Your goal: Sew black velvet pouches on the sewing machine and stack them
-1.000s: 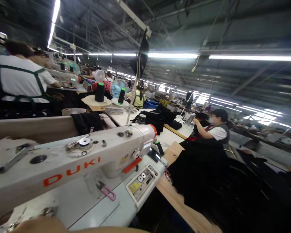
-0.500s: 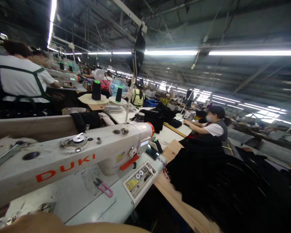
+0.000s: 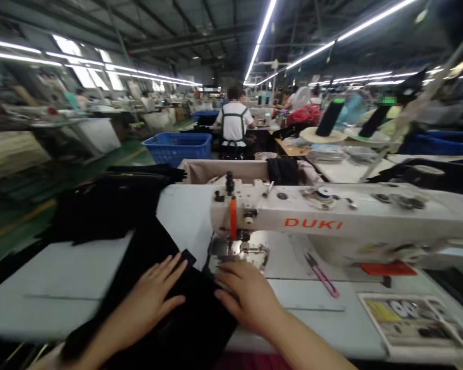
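Since the earlier frames the view has swung left, so both hands show at the black cloth [image 3: 200, 329]. The left hand [image 3: 154, 293] lies flat on it, fingers spread; the right hand [image 3: 250, 293] curls at its edge, its grip impossible to tell. The cloth lies on the table [image 3: 301, 298], before the sewing machine [image 3: 270, 213]. Beyond: a blue basket [image 3: 193, 148], a seated co-worker [image 3: 234, 121].

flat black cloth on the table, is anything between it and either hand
Nothing visible: the left hand lies on the flat black cloth, and the right hand rests at its edge near the white sewing machine.
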Motion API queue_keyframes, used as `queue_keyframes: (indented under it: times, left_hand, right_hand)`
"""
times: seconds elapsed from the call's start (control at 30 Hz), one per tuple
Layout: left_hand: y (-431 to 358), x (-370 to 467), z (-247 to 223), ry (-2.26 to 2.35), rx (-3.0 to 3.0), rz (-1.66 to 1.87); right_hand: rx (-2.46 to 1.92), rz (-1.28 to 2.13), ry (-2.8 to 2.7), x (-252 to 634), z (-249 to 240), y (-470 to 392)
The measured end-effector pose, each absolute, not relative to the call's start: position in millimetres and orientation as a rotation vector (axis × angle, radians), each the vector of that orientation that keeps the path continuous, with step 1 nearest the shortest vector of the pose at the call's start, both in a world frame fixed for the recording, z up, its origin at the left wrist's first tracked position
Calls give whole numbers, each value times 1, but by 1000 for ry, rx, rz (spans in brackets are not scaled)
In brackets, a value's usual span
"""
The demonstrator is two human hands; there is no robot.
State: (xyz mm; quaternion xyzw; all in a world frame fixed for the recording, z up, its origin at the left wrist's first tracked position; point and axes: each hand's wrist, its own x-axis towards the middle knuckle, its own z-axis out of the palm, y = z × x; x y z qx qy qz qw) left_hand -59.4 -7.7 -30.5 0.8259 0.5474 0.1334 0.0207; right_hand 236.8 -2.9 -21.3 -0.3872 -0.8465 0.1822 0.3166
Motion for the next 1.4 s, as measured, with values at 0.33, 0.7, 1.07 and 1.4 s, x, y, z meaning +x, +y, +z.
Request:
queue_keyframes:
  times: [0.33, 0.7, 1.07, 1.4]
  left_hand:
    - [16, -31, -28, 1748, 2011, 651]
    - [-20, -12, 74, 1279, 1512, 682]
    - [-37, -6, 88, 1173, 1257, 917]
    - [-40, 2, 98, 1251, 1425, 963]
  right_hand:
    - [-1152, 394, -2224, 205, -51, -62]
    - [-1177, 677, -1938, 215, 14, -37]
    - [-1096, 665, -1960, 226, 47, -38]
    - [-1139, 505, -1991, 232, 53, -41]
